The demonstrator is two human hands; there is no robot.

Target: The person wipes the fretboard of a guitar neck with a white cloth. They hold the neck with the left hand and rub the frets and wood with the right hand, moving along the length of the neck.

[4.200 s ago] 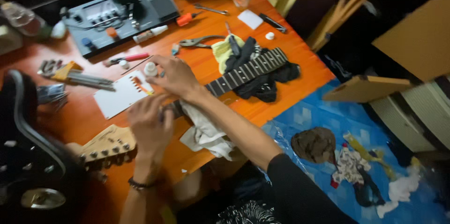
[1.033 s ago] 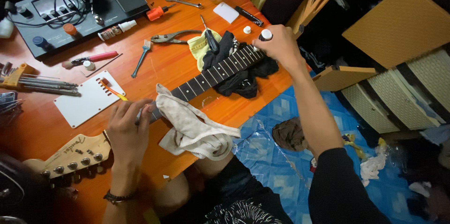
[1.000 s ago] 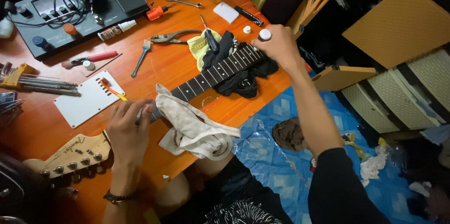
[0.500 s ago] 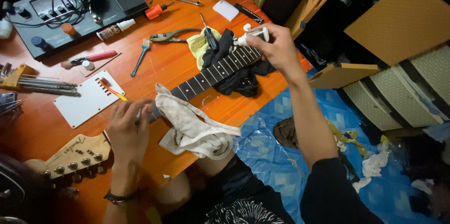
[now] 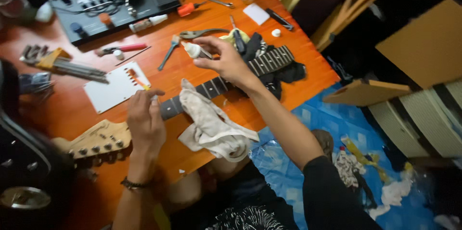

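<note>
Wooden guitar neck (image 5: 192, 97) lies flat on orange table (image 5: 308, 61), cream rag (image 5: 211, 124) draped over it. My left hand (image 5: 144, 121) clamps neck near headstock. My right hand (image 5: 224, 59) pinches small white bottle (image 5: 195, 50) above fretboard. Judgement: application not begun; wiping remains.

I see my right hand (image 5: 226, 61) pinching a small white tube (image 5: 194, 50) above the guitar neck (image 5: 216, 85), while my left hand (image 5: 144, 119) grips the neck near its headstock (image 5: 96, 139). A cream rag (image 5: 211, 126) drapes over the neck between them, and pliers (image 5: 185, 39) lie at eleven o'clock from the tube.
</note>
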